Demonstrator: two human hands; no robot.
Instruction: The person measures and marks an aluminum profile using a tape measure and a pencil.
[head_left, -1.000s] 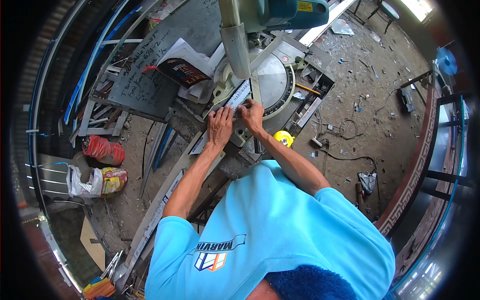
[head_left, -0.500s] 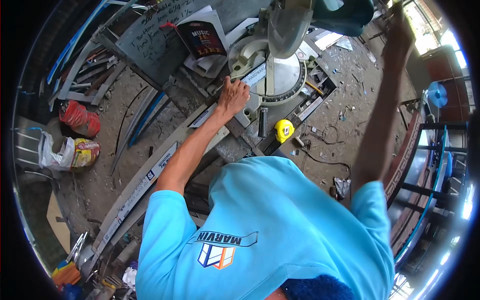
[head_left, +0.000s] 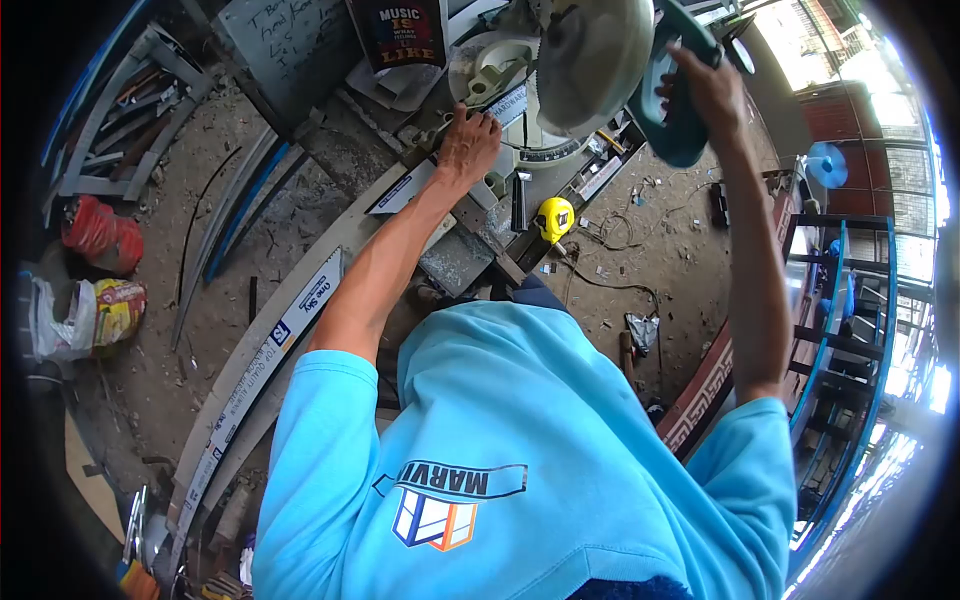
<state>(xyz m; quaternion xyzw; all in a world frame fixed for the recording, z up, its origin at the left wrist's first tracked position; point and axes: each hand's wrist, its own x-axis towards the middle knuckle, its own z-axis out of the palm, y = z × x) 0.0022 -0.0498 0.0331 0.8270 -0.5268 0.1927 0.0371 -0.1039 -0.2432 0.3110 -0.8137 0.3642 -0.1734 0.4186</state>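
My left hand (head_left: 468,150) presses its fingers around a labelled aluminium profile (head_left: 510,104) lying on the miter saw's bed, left of the blade. My right hand (head_left: 708,92) is closed around the green handle (head_left: 672,120) of the miter saw, at the right of the saw head. The large round blade guard (head_left: 592,70) hangs over the saw table and hides part of it. A long strip with printed film (head_left: 285,330) runs from below my left forearm toward the lower left.
A yellow tape measure (head_left: 554,218) sits at the saw stand's front edge. A dark printed notebook (head_left: 400,30) stands behind the saw. Profile offcuts (head_left: 125,125), a red bundle (head_left: 102,235) and a plastic bag (head_left: 70,310) lie left. A metal frame (head_left: 840,330) stands right.
My right hand has come in from the upper right and taken hold of the saw handle. My left hand stays on the profile. The view has shifted a little.
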